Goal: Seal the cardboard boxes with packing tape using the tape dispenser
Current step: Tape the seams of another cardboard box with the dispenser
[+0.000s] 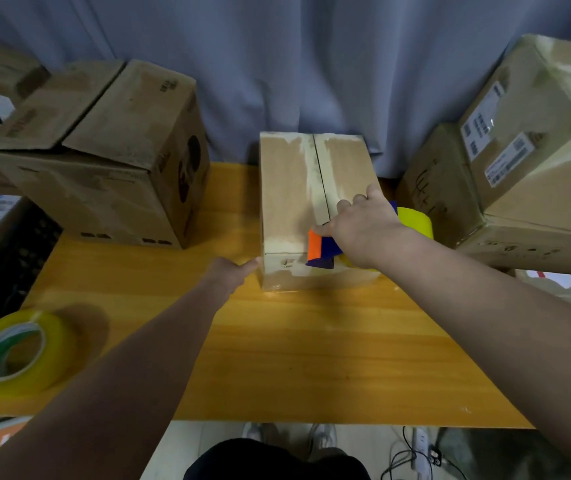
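Observation:
A small cardboard box (291, 188) stands in the middle of the orange table (277, 358), its two top flaps closed with a dark seam between them and old tape marks along it. My right hand (363, 220) grips the blue and orange tape dispenser (322, 249) with its yellow tape roll (415, 221), held at the near end of the box top over the seam. My left hand (234, 271) presses against the box's near left corner; its fingers are partly hidden.
A spare yellow tape roll (14, 351) lies at the table's near left corner. A larger box (111, 161) with loose flaps stands at the left. Stacked taped boxes (526, 161) crowd the right. A grey curtain (277, 64) hangs behind. Cables lie on the floor.

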